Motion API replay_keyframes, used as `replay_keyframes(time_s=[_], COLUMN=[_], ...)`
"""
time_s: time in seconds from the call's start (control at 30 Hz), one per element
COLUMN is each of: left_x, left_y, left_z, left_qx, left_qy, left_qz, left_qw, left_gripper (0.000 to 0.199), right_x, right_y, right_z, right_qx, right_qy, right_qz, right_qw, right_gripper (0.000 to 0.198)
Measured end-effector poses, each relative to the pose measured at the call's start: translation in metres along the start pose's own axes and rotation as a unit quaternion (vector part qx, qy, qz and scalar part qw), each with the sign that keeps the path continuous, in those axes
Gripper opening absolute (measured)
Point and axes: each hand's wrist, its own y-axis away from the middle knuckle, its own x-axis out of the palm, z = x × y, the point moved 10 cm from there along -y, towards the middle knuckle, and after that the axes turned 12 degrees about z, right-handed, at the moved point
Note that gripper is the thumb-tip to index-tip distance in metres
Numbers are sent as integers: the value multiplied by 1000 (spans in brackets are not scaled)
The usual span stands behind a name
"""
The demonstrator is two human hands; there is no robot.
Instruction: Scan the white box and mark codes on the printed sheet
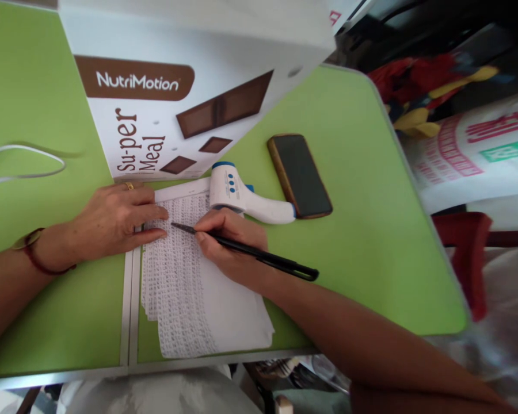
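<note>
In the head view, the right hand (233,244) has its grip closed around a black pen (246,250). The pen tip rests on a stack of white papers (185,287) full of tiny print. The papers lie on the green tabletop (371,230), near its 6 o'clock edge.

The left hand (116,221) lies flat with its grip released, fingers pressing the papers at their 10 o'clock corner. It wears a gold ring, and a red band sits on the wrist.

A white and blue thermometer gun (242,198) lies at 12 o'clock from the right hand, touching the top of the papers. A dark phone (300,175) lies just beside it, toward 2 o'clock. A big white NutriMotion box (176,86) stands at 12 o'clock. A white cable (26,161) curls at 9 o'clock.
</note>
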Motion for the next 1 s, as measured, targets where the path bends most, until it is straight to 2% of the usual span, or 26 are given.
replay_keyframes(time_s=[0.13,0.37,0.6,0.8,1.0], left_x=[-1,-2,-3,-3,-3], left_y=[0,0,0,0,-1], left_z=[-1,-2,-2,-2,-2], left_qx=[4,7,11,8,6], left_qy=[-1,-1,0,-2,-3], left_qz=[-4,-12,-12,-18,-13], left_qw=[1000,1000,1000,1000,1000], left_gripper=[32,32,30,32,32], right_x=[0,2,-3,-1,-4], right_y=[1,2,1,1,2], right_z=[-4,-5,-7,-7,-7], right_qx=[17,2,23,18,23], right_qy=[8,-12,-20,-20,-20], right_qz=[0,8,-26,-3,-22], right_qw=[1000,1000,999,1000,999], right_gripper=[8,7,8,7,6])
